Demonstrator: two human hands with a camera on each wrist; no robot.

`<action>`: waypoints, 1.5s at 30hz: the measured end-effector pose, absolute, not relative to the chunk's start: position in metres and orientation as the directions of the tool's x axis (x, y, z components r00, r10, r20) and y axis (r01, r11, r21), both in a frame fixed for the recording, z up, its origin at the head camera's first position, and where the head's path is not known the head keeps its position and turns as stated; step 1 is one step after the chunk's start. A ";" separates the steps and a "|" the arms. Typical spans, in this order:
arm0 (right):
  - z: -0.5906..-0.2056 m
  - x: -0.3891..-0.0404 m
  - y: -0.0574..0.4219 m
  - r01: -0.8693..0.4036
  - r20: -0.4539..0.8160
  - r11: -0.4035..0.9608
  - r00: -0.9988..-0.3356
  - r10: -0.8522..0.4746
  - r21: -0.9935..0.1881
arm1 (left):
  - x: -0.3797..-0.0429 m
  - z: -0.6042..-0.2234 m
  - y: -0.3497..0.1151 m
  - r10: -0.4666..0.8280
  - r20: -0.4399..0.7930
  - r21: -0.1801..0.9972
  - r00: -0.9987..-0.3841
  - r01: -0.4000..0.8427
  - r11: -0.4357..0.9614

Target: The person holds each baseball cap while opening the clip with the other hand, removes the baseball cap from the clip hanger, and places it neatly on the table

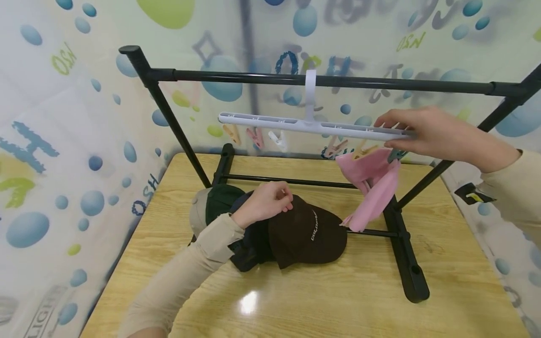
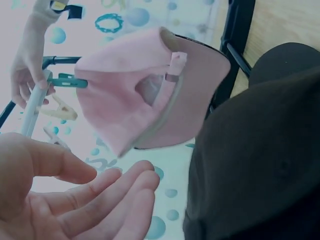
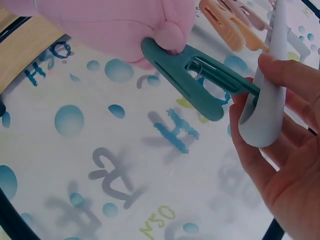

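Observation:
My right hand grips the right end of a white clip hanger, thumb and fingers around the bar. A pink cap hangs below that end. The green clip beside my fingers pinches the cap's edge; in the head view a yellowish clip also sits at its upper edge. My left hand hovers over a row of caps, fingers loosely bent and holding nothing. Nearest to it is a dark brown cap with light lettering. In the left wrist view, the pink cap's back strap faces the palm.
The hanger hooks over the top bar of a black rack standing on a wooden table. Several clips, including a pink clip, dangle from the hanger. Dark blue, green and beige caps lie left of the brown one. Patterned curtains surround the table.

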State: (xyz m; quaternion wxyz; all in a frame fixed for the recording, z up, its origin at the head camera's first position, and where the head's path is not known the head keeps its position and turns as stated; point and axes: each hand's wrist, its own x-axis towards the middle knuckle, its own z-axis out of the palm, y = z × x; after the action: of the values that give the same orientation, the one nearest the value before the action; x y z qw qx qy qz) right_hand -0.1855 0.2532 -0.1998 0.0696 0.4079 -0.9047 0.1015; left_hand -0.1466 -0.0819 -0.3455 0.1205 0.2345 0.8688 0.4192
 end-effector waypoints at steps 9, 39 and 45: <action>-0.201 -0.186 0.240 -0.721 0.147 0.672 -0.692 -0.706 -0.168 | -0.153 -0.340 -0.046 0.622 0.069 0.694 -0.780 0.486 0.532; -0.212 -0.193 0.228 -0.753 0.194 0.631 -0.657 -0.728 -0.186 | -0.165 -0.333 0.065 0.646 0.077 0.809 -0.760 0.426 0.405; -0.220 -0.194 0.232 -0.781 0.283 0.604 -0.622 -0.730 -0.158 | -0.165 -0.330 0.063 0.641 0.095 0.830 -0.762 0.416 0.372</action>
State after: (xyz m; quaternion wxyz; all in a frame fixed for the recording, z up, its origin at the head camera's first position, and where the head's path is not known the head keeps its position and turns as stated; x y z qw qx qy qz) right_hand -0.1938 0.2324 -0.2202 0.0953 0.4243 -0.8905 0.1340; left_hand -0.1647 0.0628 -0.3298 0.1224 0.3225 0.8192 0.4582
